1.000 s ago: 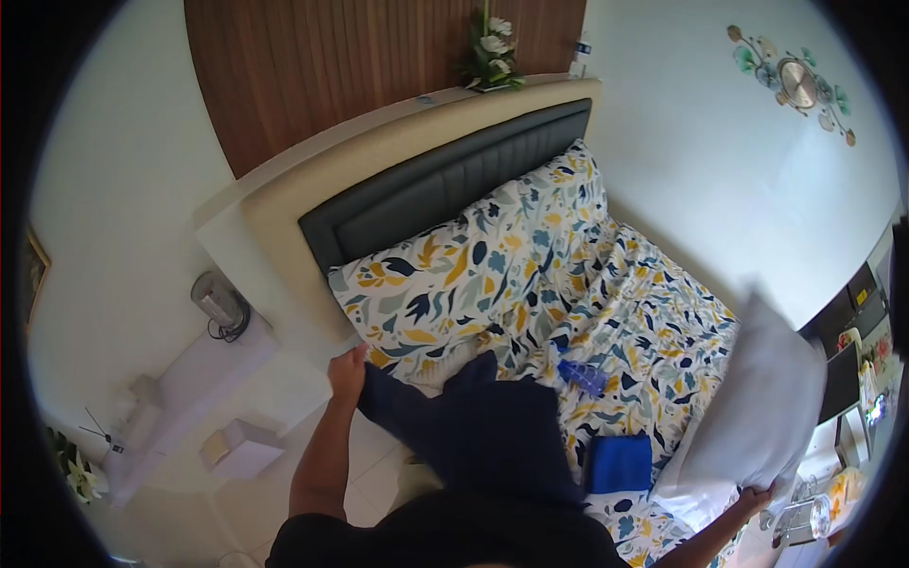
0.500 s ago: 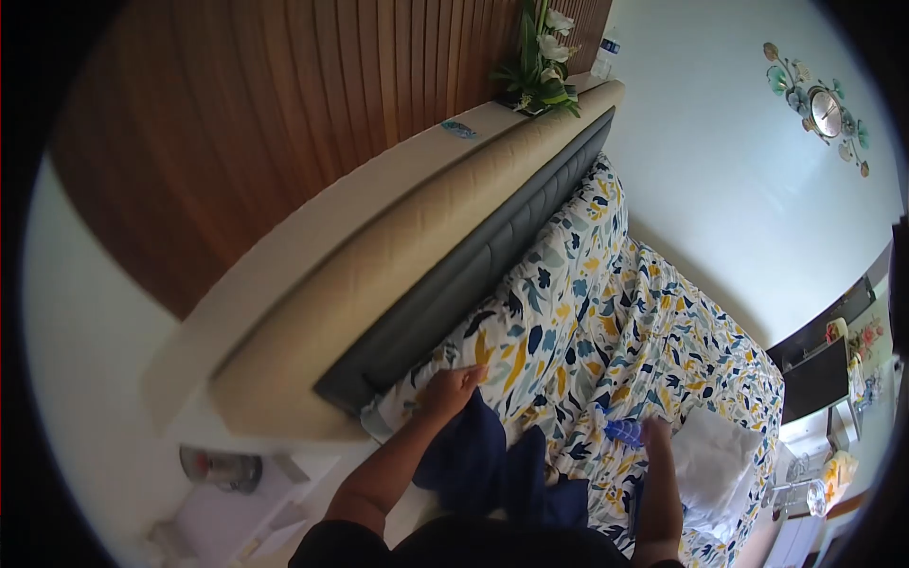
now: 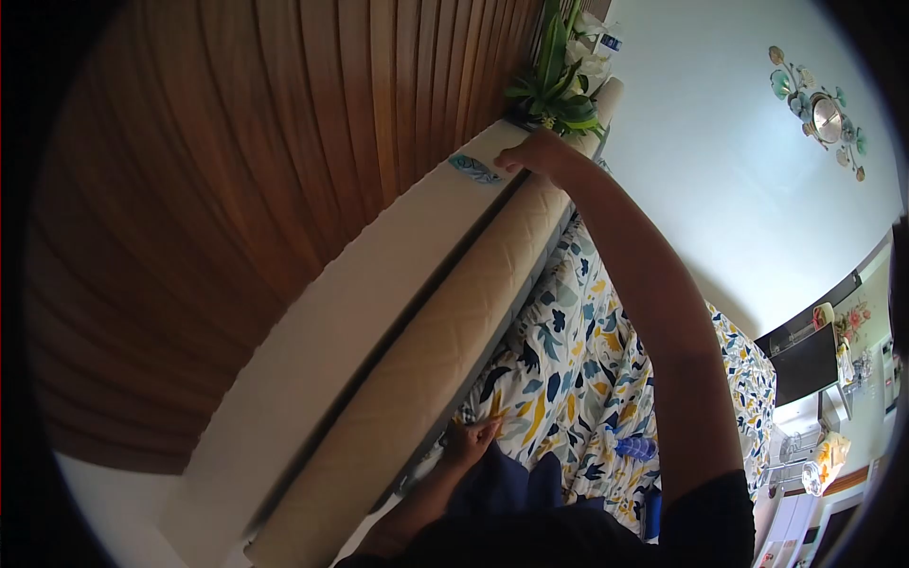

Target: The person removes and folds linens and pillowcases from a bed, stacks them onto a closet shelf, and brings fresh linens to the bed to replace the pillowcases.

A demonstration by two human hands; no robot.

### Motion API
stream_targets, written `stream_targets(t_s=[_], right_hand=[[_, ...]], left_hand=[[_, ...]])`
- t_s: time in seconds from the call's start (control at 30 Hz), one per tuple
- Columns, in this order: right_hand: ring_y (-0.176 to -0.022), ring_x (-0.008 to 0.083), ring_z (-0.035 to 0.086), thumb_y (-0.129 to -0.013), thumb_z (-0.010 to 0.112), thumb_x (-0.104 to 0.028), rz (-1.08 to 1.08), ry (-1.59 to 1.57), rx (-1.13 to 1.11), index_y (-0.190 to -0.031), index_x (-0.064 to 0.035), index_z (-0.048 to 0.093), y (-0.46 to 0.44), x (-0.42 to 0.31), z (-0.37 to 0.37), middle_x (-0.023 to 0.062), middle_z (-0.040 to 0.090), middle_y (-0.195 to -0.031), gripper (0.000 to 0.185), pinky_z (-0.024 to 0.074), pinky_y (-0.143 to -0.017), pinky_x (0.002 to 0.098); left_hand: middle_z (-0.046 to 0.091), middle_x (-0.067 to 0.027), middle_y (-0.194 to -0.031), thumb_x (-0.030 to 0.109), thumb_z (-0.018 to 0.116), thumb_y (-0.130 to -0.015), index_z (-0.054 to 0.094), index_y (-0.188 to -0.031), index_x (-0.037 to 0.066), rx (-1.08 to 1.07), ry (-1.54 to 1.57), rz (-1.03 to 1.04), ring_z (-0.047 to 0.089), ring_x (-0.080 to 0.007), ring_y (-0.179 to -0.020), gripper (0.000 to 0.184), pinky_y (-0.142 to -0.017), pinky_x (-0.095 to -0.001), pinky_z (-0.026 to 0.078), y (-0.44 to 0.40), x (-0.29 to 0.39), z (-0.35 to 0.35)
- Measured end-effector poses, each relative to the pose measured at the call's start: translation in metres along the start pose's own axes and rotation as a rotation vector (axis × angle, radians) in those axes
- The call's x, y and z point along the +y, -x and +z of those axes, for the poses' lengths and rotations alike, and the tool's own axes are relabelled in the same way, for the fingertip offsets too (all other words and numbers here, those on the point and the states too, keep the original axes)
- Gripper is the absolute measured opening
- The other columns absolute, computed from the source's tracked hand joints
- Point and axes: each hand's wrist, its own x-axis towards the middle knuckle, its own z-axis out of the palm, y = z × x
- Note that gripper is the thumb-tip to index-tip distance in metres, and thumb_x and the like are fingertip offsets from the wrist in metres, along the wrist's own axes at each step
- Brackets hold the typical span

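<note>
My right hand (image 3: 536, 156) reaches over the beige padded headboard (image 3: 445, 327) to the pale ledge (image 3: 350, 275) behind it. Its fingers are slightly bent, with nothing visibly held, close beside a small flat blue-green patterned packet (image 3: 473, 170) lying on that ledge. Low in the view, my left hand (image 3: 471, 440) rests at the bed's near edge, fingers stretched out on the floral bedsheet (image 3: 559, 379). A blue patterned item (image 3: 636, 447), its kind unclear, lies on the sheet left of my right forearm.
A plant with white flowers (image 3: 563, 95) stands at the ledge's far end, with a bottle (image 3: 609, 43) behind it. Slatted wood panelling (image 3: 284, 142) backs the ledge. A decorative clock (image 3: 827, 120) hangs on the pale wall. Dark blue cloth (image 3: 502, 488) is below my left hand.
My right hand has left the blue item on the bed and moved up and left to the ledge. The view has shifted towards the headboard; my left hand stays by the bed's edge.
</note>
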Motion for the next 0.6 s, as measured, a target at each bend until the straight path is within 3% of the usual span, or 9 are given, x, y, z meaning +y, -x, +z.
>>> stream_targets(t_s=[0.13, 0.23, 0.33, 0.43, 0.53, 0.6], right_hand=[[-0.069, 0.0147, 0.063, -0.055, 0.076, -0.033, 0.006, 0.144, -0.136, -0.071, -0.0032, 0.069, -0.012, -0.031, 0.002, 0.0036, 0.068, -0.072, 0.034, 0.0484, -0.065, 0.0261], [-0.074, 0.017, 0.064, -0.054, 0.076, -0.034, 0.01, 0.052, -0.156, -0.072, -0.0014, 0.07, -0.01, -0.033, 0.003, 0.0044, 0.068, -0.071, 0.038, 0.0486, -0.069, 0.0272], [-0.085, 0.0201, 0.061, -0.06, 0.075, -0.039, 0.044, 0.097, -0.224, -0.077, -0.0022, 0.072, -0.009, -0.03, -0.002, 0.0086, 0.069, -0.082, 0.04, 0.0458, -0.079, 0.0299], [-0.083, 0.0199, 0.061, -0.062, 0.074, -0.039, -0.069, 0.155, -0.267, -0.075, -0.003, 0.071, -0.011, -0.021, 0.006, 0.0085, 0.069, -0.08, 0.038, 0.0458, -0.076, 0.0303], [-0.074, 0.0241, 0.064, -0.059, 0.074, -0.033, 0.027, 0.213, -0.157, -0.08, -0.0036, 0.07, -0.011, -0.018, 0.016, 0.0079, 0.068, -0.084, 0.037, 0.0488, -0.07, 0.0312], [-0.074, 0.0276, 0.064, -0.061, 0.074, -0.03, -0.431, 0.559, -0.079, -0.08, -0.0065, 0.07, -0.019, 0.001, 0.024, 0.0091, 0.066, -0.08, 0.03, 0.0493, -0.069, 0.0327]], left_hand=[[0.069, -0.0105, -0.081, 0.029, 0.055, -0.091, 0.068, -0.101, 0.008, -0.032, 0.009, -0.025, 0.065, -0.0176, -0.062, 0.027, -0.058, -0.0291, 0.05, 0.001, -0.028, 0.011], [0.069, -0.0109, -0.081, 0.029, 0.054, -0.091, 0.068, -0.101, 0.007, -0.061, 0.055, -0.096, 0.065, -0.0176, -0.061, 0.028, -0.057, -0.028, 0.049, -0.003, -0.015, 0.006], [0.068, -0.0106, -0.079, 0.03, 0.053, -0.092, 0.068, -0.101, 0.007, -0.058, 0.093, -0.117, 0.065, -0.018, -0.063, 0.029, -0.058, -0.0278, 0.049, -0.006, -0.001, -0.001], [0.068, -0.0106, -0.079, 0.03, 0.053, -0.092, 0.068, -0.101, 0.007, -0.055, 0.086, -0.134, 0.065, -0.0181, -0.063, 0.029, -0.058, -0.0276, 0.049, -0.004, -0.003, 0.003], [0.068, -0.0107, -0.08, 0.03, 0.053, -0.092, 0.068, -0.102, 0.007, -0.1, 0.007, -0.161, 0.065, -0.018, -0.064, 0.029, -0.058, -0.0276, 0.049, 0.0, -0.018, 0.009], [0.068, -0.0107, -0.082, 0.03, 0.053, -0.092, 0.068, -0.102, 0.007, -0.138, -0.038, -0.174, 0.065, -0.0182, -0.066, 0.029, -0.06, -0.0278, 0.049, 0.001, -0.019, 0.008]])
